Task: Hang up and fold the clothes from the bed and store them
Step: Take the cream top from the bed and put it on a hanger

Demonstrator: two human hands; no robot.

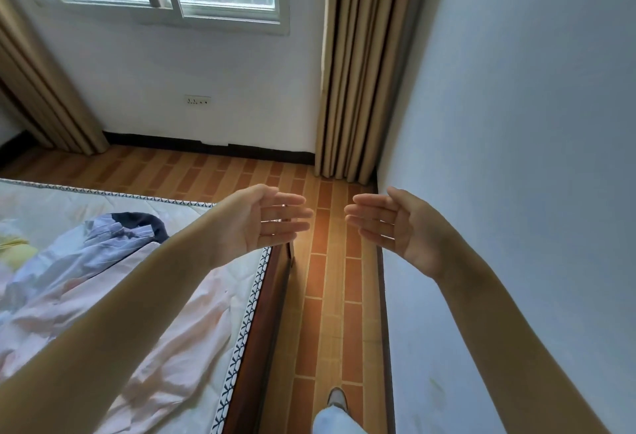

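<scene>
Both hands' straight fingers, clothes well left

Rumpled clothes heaped on bed

The bed runs off the left and bottom edges, so the pile of clothes gets cropped too. The left forearm covers part of that pile. The yellow item is too blurry to identify.

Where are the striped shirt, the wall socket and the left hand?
striped shirt [113,239]: head view, crumpled middle.
wall socket [197,100]: head view, faceplate centre.
left hand [261,218]: head view, open palm.
</scene>
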